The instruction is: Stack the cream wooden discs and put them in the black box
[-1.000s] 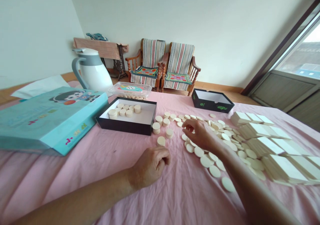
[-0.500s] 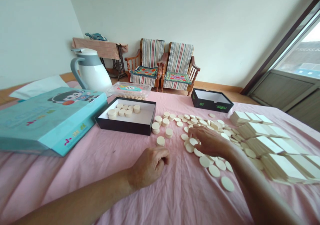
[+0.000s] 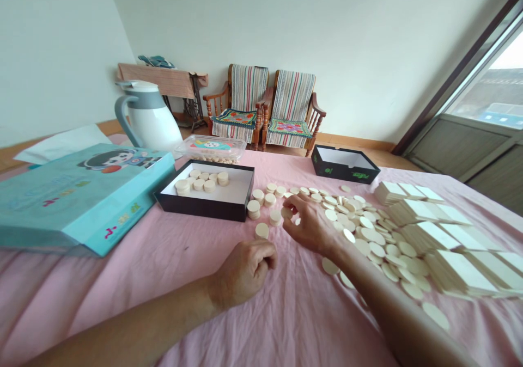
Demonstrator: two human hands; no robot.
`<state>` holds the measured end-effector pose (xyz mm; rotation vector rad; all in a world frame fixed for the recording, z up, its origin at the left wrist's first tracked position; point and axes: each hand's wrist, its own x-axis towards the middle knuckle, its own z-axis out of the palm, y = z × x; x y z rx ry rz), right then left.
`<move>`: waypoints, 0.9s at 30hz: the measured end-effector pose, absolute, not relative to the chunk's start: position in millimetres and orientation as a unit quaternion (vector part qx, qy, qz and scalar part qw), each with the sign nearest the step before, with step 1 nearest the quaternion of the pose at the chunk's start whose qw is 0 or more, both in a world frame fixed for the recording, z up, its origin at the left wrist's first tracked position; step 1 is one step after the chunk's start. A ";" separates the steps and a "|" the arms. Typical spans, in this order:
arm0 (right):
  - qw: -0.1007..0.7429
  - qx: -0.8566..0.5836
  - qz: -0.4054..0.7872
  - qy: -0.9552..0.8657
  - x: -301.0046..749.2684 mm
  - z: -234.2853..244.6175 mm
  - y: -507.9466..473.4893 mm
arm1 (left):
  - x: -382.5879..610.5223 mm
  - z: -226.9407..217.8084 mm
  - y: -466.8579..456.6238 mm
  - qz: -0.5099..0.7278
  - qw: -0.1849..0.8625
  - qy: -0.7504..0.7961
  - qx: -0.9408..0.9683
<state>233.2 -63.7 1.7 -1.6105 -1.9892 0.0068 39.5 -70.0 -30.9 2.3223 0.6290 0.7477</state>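
Note:
Between the thumb and fingers of my right hand is a pale round wooden disc, held just right of several short disc stacks. My left hand rests closed on the pink cloth, below the nearest stack; whether anything is inside it is hidden. Many loose discs lie scattered to the right, partly behind my right forearm. A black box with a white inside stands left of the stacks and holds several stacks of discs.
Rows of stacked white rectangular pieces stand at the right. Another black box sits at the back. On the left are a large turquoise box, a white-grey jug and a clear plastic container. The table wears a pink cloth.
My right hand has moved left from the scattered discs toward the small stacks, now with a disc in its fingers. My left hand has stayed in place.

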 end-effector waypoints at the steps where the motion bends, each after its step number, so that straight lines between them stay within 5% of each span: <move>1: 0.301 -0.597 -0.003 -0.743 228.3 -1.6 -62.1 | 39.4 -30.6 -70.3 0.282 0.306 0.239 0.877; 17: 0.245 -0.612 -0.013 -0.752 220.3 -3.8 -57.1 | 38.3 -30.7 -69.4 0.273 0.302 0.232 0.883; 27: -0.008 -0.580 0.127 -0.805 263.9 31.9 -87.4 | 39.4 -27.0 -70.3 0.270 0.302 0.230 0.885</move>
